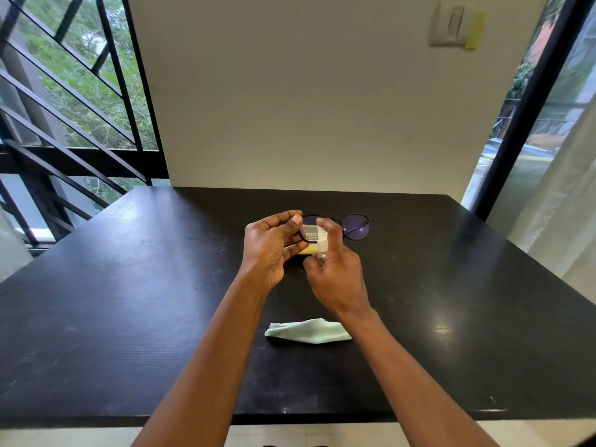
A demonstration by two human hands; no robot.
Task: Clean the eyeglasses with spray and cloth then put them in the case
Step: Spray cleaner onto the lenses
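Head view: 2 hands meet over the middle of the black desk [419, 285], with the eyeglasses [354, 228] held up between them.
Left hand [272, 250]: fingers curled, thumb and forefinger pinching the rim of the left lens; this hand alone carries the eyeglasses.
Right hand [335, 279]: wrapped round a small clear spray bottle [322, 243], forefinger arched over its top; whether the finger is pressing I cannot tell.
Spray bottle relative to eyeglasses: just in front of the pinched lens, on the person's side, standing roughly upright; where its nozzle faces is too small to read.
Eyeglasses, long axis: runs left to right across the view, lenses facing the person, the right lens jutting free past the right hand.
Yellow item [310, 240]: seen behind and partly through the pinched lens, with dark print on it; possibly the case, though I cannot be sure.
Cloth [308, 331]: pale green, folded, flat on the desk, on the near side of the eyeglasses and well apart from them, between the 2 forearms.
Nearer hand to cloth: the right wrist passes just beside its right end, so the right hand looks the likelier 1 to fetch it once the bottle is put down.
Step in hand: by my reading, spraying the first of 2 lenses; wiping and casing are not yet done.
Key relation: bottle close before the left lens, free lens off to its right, so the coming move likely turns on shifting sideways along that axis.
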